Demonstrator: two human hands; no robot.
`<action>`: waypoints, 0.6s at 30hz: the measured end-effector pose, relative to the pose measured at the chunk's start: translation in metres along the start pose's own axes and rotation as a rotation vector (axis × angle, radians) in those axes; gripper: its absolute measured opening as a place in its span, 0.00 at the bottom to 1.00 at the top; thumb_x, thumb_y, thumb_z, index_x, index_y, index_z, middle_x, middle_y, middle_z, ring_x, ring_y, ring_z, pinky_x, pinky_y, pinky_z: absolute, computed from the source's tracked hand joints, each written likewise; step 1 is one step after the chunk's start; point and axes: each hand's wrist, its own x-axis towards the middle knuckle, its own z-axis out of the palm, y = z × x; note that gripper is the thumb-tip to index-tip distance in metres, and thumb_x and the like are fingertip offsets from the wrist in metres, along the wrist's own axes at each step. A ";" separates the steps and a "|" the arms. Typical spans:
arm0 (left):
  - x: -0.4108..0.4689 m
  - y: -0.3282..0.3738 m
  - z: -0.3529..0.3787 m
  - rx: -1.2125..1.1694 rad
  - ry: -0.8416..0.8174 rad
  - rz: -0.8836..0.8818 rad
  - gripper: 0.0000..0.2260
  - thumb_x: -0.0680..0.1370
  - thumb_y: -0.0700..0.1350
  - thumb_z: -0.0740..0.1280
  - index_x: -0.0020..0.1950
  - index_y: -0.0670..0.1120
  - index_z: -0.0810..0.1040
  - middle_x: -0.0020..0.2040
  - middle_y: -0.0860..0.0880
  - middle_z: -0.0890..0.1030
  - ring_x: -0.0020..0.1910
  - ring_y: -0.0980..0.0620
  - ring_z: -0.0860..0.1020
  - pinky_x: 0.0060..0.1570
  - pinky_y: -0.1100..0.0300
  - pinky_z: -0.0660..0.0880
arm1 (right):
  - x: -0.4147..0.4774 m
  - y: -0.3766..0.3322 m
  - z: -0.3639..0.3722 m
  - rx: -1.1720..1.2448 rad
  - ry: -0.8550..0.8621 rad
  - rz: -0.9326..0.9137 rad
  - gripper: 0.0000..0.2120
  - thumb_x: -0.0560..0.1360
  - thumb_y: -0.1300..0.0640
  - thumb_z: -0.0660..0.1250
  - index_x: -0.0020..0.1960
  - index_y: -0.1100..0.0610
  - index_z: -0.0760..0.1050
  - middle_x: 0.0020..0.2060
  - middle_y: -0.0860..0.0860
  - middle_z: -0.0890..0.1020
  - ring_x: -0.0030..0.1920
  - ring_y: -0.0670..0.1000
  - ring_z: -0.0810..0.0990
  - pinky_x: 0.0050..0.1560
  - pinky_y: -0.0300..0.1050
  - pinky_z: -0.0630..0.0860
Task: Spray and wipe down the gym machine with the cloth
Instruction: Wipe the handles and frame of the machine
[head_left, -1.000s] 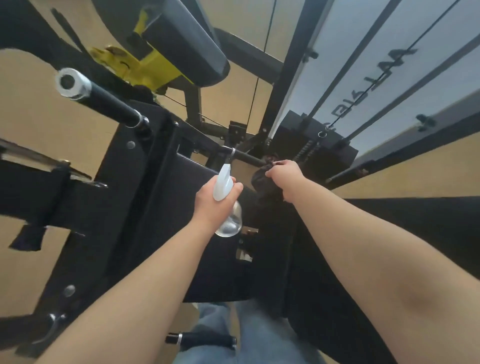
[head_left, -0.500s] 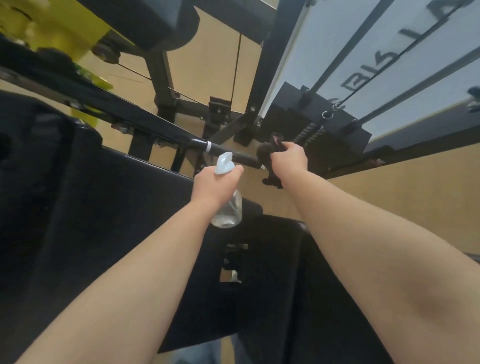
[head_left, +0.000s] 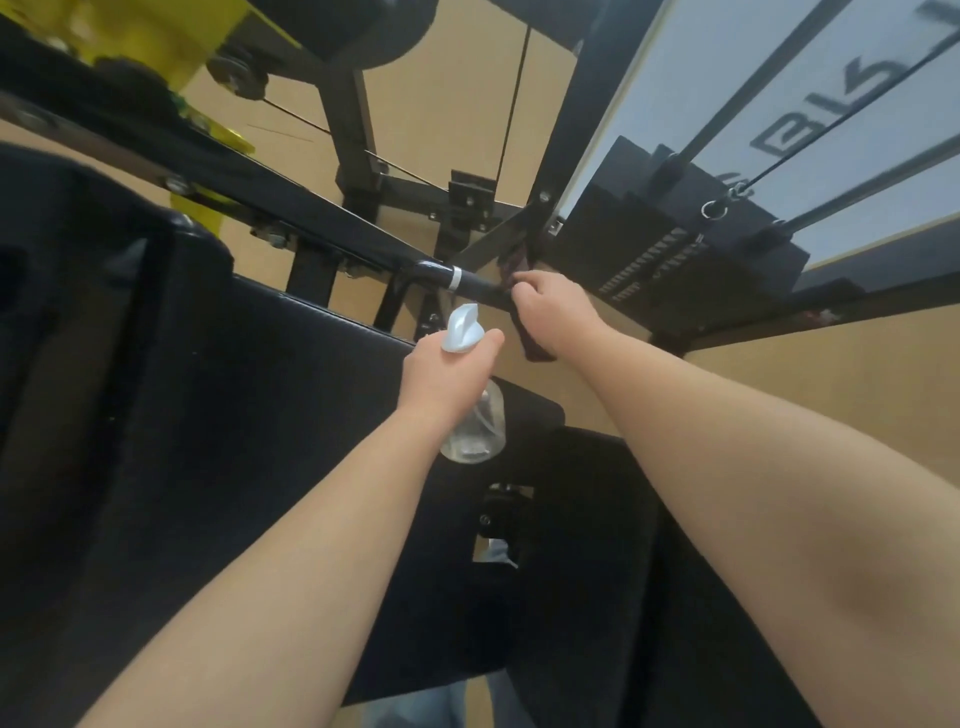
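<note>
Hands split the work: our left hand (head_left: 447, 374) grips the spray bottle (head_left: 475, 431), parked aside, while our right hand (head_left: 556, 312) clamps the cloth (head_left: 537, 351) onto the handle (head_left: 470, 282) to wipe.

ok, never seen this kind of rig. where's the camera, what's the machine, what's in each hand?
There is no robot here. A person wears a wide-angle camera on the head, looking forward and down along both bare arms. Below them is a black gym machine with a large pad and a weight stack, standing on a tan floor. The left hand grips a clear spray bottle with a white trigger head. The right hand holds a dark cloth against the machine's black handle bar, apparently wiping it.
</note>
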 end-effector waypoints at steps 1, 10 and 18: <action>0.000 -0.003 -0.002 -0.017 0.001 -0.005 0.16 0.79 0.58 0.66 0.56 0.46 0.81 0.49 0.48 0.82 0.46 0.51 0.79 0.38 0.60 0.70 | 0.002 -0.001 0.004 0.025 -0.033 -0.002 0.21 0.84 0.60 0.56 0.74 0.54 0.75 0.68 0.54 0.79 0.68 0.58 0.77 0.64 0.44 0.75; 0.007 -0.015 -0.009 -0.105 -0.007 -0.032 0.16 0.78 0.58 0.68 0.57 0.47 0.82 0.51 0.48 0.84 0.50 0.50 0.81 0.42 0.60 0.74 | 0.039 0.019 0.026 -0.623 -0.092 -0.158 0.28 0.74 0.55 0.75 0.70 0.52 0.67 0.63 0.53 0.77 0.65 0.60 0.76 0.63 0.58 0.68; 0.015 -0.011 0.002 -0.124 -0.070 -0.072 0.15 0.78 0.57 0.69 0.59 0.49 0.79 0.54 0.47 0.84 0.53 0.49 0.82 0.54 0.53 0.79 | 0.072 0.019 0.036 -0.460 -0.082 -0.130 0.10 0.73 0.48 0.74 0.49 0.51 0.77 0.40 0.49 0.80 0.42 0.54 0.81 0.38 0.45 0.73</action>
